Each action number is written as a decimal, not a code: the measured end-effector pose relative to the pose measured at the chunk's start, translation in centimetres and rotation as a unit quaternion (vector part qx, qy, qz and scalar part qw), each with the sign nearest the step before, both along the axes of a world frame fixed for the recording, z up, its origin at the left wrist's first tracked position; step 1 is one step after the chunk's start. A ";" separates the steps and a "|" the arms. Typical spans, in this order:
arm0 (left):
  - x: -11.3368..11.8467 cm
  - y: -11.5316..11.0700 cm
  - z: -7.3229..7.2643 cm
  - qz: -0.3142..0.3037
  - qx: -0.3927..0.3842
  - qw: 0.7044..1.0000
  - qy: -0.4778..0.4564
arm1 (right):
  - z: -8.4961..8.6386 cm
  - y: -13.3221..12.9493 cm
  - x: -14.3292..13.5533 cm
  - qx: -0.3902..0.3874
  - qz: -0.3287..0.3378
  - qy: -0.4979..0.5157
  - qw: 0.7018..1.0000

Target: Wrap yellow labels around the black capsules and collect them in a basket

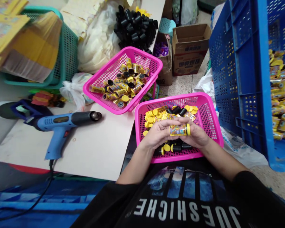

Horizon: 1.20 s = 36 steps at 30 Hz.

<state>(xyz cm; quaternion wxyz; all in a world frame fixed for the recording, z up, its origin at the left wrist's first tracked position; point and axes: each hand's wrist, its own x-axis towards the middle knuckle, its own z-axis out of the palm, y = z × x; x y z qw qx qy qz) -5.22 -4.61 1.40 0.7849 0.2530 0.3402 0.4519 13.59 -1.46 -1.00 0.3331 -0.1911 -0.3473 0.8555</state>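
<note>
A small labelled tube with a yellow cap (180,129) lies sideways between my hands, its cap toward the right. My left hand (158,133) grips its left end, and my right hand (196,133) is closed around the capped end. Both hands are over a pink basket (215,126) that holds yellow caps (150,120), black tubes (177,148) and labels. Beyond it to the left, a second pink basket (99,73) contains several wrapped tubes (121,92).
On the table (95,152) at the left rests a blue heat gun (57,126). Behind are a green basket (70,53), a plastic bag (98,41) and a pile of black tubes (134,28). Cardboard boxes (190,58) stand on the floor; a blue crate (242,79) rises at the right.
</note>
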 end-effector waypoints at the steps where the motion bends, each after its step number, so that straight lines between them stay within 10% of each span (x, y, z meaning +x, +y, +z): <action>1: 0.0 0.1 0.2 0.002 -0.002 1.000 -0.007 | 0.1 0.0 0.1 0.009 -0.012 -0.010 1.000; 14: 2.0 0.1 0.3 0.124 0.114 0.978 0.125 | 1.3 0.8 -0.2 0.059 -0.029 -0.068 0.996; 27: 1.7 -0.2 -0.4 0.082 0.163 0.964 0.193 | 0.1 1.3 0.5 0.135 -0.013 -0.099 0.986; 36: 1.6 -0.4 0.7 0.063 0.089 0.994 0.000 | 1.7 2.2 1.6 0.091 -0.034 -0.080 0.992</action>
